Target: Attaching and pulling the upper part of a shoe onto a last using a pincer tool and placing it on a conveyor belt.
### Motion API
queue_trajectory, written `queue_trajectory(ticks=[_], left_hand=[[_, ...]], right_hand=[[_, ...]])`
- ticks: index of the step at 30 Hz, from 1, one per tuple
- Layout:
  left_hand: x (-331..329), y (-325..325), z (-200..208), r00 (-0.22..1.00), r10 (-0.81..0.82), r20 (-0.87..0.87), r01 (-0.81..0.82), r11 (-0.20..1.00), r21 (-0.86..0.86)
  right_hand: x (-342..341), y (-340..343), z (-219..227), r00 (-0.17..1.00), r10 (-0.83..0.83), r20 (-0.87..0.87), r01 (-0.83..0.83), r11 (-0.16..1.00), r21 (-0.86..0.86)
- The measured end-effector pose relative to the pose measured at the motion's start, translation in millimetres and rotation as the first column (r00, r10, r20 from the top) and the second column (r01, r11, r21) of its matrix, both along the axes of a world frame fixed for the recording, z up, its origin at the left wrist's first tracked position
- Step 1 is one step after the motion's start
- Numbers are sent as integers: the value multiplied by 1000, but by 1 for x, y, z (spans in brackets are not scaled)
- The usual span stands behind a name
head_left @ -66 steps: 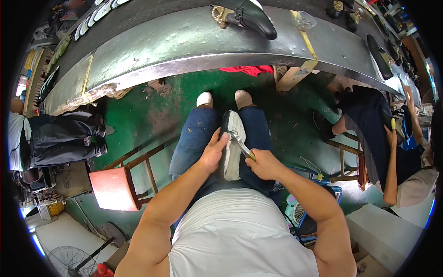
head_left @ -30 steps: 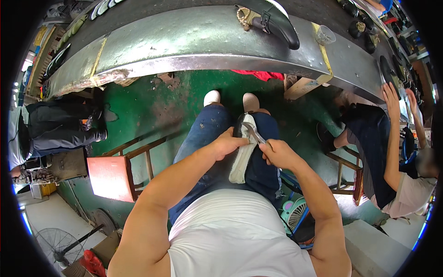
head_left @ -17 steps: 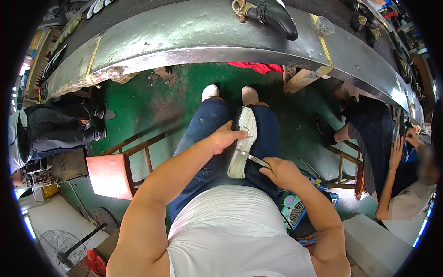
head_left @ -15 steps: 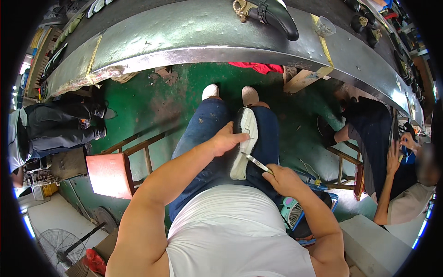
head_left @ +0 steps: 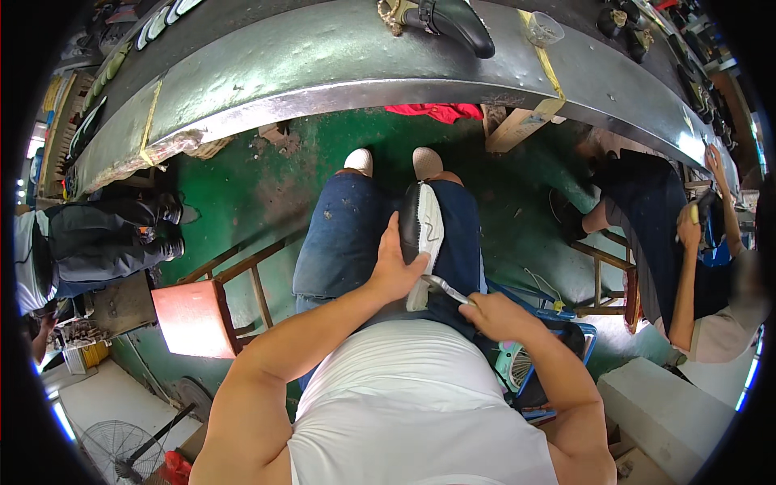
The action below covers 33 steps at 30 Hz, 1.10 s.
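A dark shoe (head_left: pixel 411 218) rests over my right thigh, its white sole (head_left: pixel 429 234) turned up, with a looped dark line or thread on it. My left hand (head_left: pixel 396 263) grips the shoe near its middle, thumb across the sole and fingers along the dark side. In my right hand (head_left: pixel 495 315) is a slim silvery hand tool (head_left: pixel 447 288) with a curved end. The tool's tip touches or nearly touches the sole edge just below my left thumb; which of the two I cannot tell.
A metal-topped bench (head_left: pixel 323 61) runs across the front, bearing a black buckled shoe (head_left: pixel 457 24) and a clear plastic cup (head_left: pixel 544 29). A red-topped stool (head_left: pixel 194 318) stands left, a small green fan (head_left: pixel 512 365) by my right hip. People sit at both sides.
The tool has turned and now shows its curved end at the sole. My left hand has slid down along the shoe, toward me. The view has shifted slightly. The person at right has raised a hand.
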State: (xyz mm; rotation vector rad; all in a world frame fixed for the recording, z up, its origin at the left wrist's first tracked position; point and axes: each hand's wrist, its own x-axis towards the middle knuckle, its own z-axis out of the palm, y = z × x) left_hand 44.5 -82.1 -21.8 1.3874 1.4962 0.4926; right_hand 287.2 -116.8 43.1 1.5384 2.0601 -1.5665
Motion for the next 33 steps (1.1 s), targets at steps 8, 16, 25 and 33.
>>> queue_trajectory(ticks=[8, 16, 25, 33], left_hand=[[-28, -29, -6, 952, -63, 300, 149, 950, -275], [-24, -14, 6, 974, -18, 227, 64, 978, -197], [-94, 15, 137, 451, 339, 825, -91, 938, -336], [-133, 230, 228, 695, 225, 682, -292, 956, -18]], right_hand=[[15, 24, 2, 989, -129, -68, 74, 844, -531], [-29, 22, 1, 995, -102, 12, 101, 993, 54], [-19, 55, -32, 909, -416, 25, 346, 786, 512], [42, 77, -31, 882, -463, 90, 377, 806, 456]])
